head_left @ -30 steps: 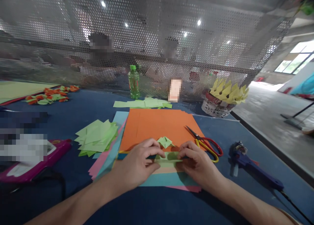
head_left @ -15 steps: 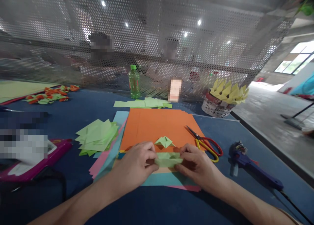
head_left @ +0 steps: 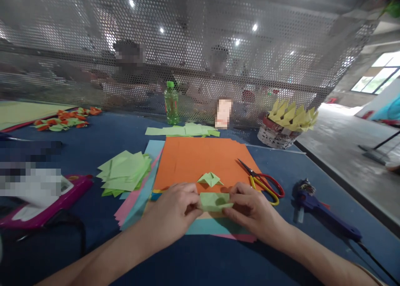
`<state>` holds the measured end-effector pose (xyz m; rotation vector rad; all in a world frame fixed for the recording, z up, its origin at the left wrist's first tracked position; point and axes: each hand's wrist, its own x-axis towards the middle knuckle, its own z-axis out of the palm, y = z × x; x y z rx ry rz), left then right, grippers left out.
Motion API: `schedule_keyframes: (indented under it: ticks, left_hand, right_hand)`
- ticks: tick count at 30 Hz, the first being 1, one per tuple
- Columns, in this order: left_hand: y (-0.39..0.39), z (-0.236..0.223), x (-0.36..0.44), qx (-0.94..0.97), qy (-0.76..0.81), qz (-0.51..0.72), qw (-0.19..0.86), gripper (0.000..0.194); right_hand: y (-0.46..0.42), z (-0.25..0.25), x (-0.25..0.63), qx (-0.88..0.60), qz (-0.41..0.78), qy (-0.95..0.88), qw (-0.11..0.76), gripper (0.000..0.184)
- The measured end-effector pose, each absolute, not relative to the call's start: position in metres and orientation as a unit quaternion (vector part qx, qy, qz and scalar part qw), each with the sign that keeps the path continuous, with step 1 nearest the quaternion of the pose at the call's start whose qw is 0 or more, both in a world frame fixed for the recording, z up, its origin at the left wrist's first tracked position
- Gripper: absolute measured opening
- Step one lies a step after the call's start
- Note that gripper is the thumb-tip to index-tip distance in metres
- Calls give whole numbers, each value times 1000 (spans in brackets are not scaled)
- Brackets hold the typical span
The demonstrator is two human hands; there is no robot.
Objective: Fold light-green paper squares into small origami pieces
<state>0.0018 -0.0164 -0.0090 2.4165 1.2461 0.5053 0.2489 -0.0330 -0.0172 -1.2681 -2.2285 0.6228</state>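
A small light green paper strip, with a crease along its length, is stretched between my two hands above the coloured sheets. My left hand pinches its left end between thumb and fingers. At the other end, my right hand grips it the same way. Just beyond the strip lies a folded green paper piece on the orange paper. Red and yellow scissors rest on the right edge of that stack, near my right hand.
Left of the stack is a pile of green paper squares. A green bottle and green strips stand behind. On the right are a blue glue gun and a basket with yellow folded points. A perforated metal screen closes the back.
The strip's near edge looks opened a little flatter, showing more of its face. Both hands keep almost the same place and grip.
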Motion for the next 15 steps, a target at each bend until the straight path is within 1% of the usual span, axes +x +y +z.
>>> schedule_keyframes:
  ticks: [2,5,10,15]
  left_hand:
    - [-13,-11,3,840,466,174,215,32]
    - [-12,-13,7,830,491,177,197,37]
    - [-18,-11,14,816,536,158,147,34]
    - [-17,-17,8,818,537,162,127,30]
  right_hand:
    - [-31,-20,247,-485,205,-810,258,30]
    - [-28,-24,242,-520,168,-796,262,35]
    - [-26,-25,237,-541,123,-795,247,29]
    - [-27,-23,237,-550,122,-794,231,27]
